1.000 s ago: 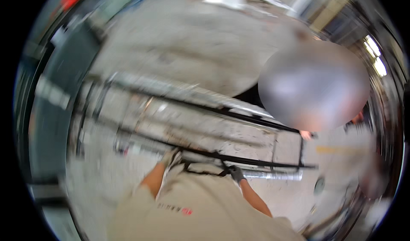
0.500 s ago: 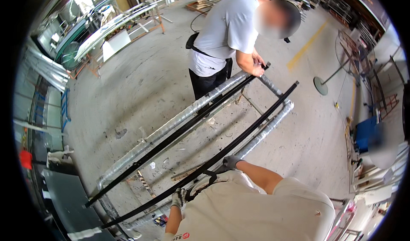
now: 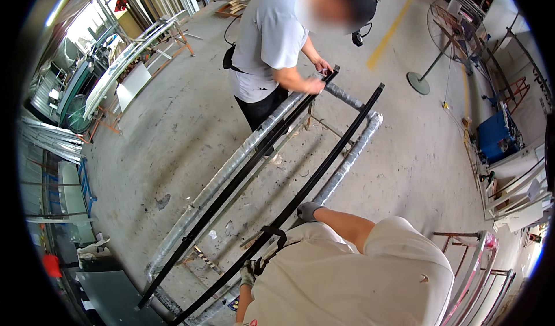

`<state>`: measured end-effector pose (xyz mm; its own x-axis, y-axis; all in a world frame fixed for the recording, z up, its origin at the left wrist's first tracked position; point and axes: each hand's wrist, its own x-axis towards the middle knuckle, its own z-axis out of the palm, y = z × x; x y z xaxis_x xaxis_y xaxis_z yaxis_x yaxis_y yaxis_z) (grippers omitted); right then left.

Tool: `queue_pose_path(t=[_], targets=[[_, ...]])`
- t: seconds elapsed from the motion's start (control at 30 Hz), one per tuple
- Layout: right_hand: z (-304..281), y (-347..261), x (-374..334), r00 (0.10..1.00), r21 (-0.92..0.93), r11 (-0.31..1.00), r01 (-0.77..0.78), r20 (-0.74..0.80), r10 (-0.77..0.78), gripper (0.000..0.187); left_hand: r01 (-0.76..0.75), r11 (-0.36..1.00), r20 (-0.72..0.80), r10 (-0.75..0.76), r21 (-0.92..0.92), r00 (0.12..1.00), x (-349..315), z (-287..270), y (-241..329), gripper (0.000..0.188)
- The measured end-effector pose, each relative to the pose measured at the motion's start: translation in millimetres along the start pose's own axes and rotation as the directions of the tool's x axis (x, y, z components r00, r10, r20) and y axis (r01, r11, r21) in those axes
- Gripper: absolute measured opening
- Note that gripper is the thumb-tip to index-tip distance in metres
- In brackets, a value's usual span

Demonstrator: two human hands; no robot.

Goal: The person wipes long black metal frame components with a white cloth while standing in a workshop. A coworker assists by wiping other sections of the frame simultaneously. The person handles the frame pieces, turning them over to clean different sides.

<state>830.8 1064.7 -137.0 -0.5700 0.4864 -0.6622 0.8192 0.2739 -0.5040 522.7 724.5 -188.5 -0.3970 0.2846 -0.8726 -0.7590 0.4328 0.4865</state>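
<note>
Two long black bars lie side by side, well apart, running slantwise over a rectangular frame wrapped in silvery film. The near bar (image 3: 335,152) passes in front of the wearer's waist, just inside the frame's near wrapped rail (image 3: 348,159); the far bar (image 3: 232,188) runs along the inner side of the far wrapped rail (image 3: 202,200).

The wearer's right hand (image 3: 308,211), in a grey glove, is at the lower visible end of the near rail; from here I cannot tell whether its fingers are closed on anything. The gloved left hand (image 3: 247,274) is low at the waist, right beside the near bar, and its grip is hidden from me too.

Across the frame a co-worker (image 3: 269,37) bends over, both bare hands (image 3: 314,86) at the upper end of the far bar. A pedestal fan's round base (image 3: 418,83) stands on the concrete floor beyond.
</note>
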Motion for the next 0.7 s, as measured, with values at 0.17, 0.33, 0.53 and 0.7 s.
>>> queue_pose_path(t=[0.17,0.33,0.53,0.7], targets=[[4,6,5,0.997,-0.014,1.0,0.027,-0.077,-0.028,0.032,-0.013,1.0,0.032,0.012,0.024,0.999,8,-7,-9,0.014],[5,15,-2,0.993,0.096,0.992,0.088,-0.084,-0.08,0.034,-0.061,0.983,0.044,0.054,0.174,0.998,-41,31,16,0.02],[12,54,-4,0.981,0.139,0.975,0.175,-0.11,-0.16,0.037,0.035,0.993,0.007,-0.036,0.114,0.999,-22,71,2,0.02],[-11,82,-45,0.986,0.232,0.966,0.117,-0.144,-0.085,0.048,-0.096,0.862,0.195,-0.003,0.498,0.981,-52,141,-2,0.019]])
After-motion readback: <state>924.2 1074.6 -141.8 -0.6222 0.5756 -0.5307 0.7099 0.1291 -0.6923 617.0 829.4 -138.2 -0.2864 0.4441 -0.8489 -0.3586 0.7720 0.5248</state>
